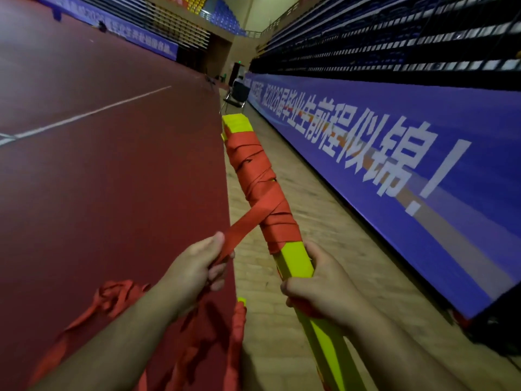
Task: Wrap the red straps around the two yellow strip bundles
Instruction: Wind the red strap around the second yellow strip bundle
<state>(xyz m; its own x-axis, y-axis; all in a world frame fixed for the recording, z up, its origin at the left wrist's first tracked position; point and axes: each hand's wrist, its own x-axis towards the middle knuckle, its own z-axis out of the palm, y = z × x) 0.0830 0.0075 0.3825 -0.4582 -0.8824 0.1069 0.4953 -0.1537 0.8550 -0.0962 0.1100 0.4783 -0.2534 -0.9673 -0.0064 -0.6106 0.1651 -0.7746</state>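
A long yellow strip bundle points away from me, held up over the floor. Red strap windings cover its far half, leaving the yellow far end bare. My right hand grips the bundle just below the windings. My left hand is closed on the free red strap, which runs taut from the windings down to the left. More loose red strap lies heaped on the floor below my left arm. A second bundle, with a yellow tip and red wrapping, lies on the floor between my arms.
A dark red sports floor with white lines spreads to the left; a wooden floor strip runs to the right of it. A long blue banner lines the right side under tiered seating. A chair stands far ahead.
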